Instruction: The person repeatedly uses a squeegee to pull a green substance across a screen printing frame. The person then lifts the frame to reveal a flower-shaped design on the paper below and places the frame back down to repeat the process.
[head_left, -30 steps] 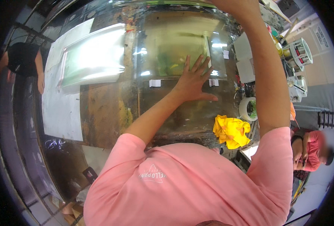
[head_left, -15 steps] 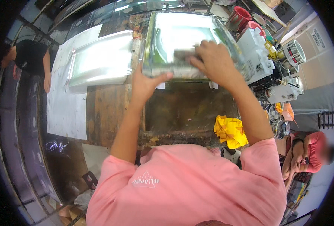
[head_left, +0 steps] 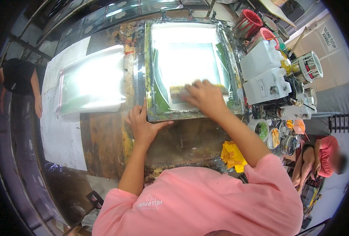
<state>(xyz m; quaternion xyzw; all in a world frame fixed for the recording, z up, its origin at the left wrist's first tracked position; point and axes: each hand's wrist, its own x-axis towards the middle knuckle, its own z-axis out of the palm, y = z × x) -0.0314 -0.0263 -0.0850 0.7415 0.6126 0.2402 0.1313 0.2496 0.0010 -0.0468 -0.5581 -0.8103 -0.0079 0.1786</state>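
Paint-crusted workbench (head_left: 103, 137), screen frame (head_left: 153, 70) lying flat. Left hand (head_left: 143, 124) spread, pinning its corner; right hand (head_left: 204, 96) clamped over the squeegee (head_left: 176, 89). I'd keep pressure even and pull straight.

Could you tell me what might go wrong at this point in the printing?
The left hand only rests on the near corner of the printing frame, so the frame might shift as the right hand presses the squeegee across it, smearing the print. Wet green ink pooled by the frame's left edge could get onto the fingers.
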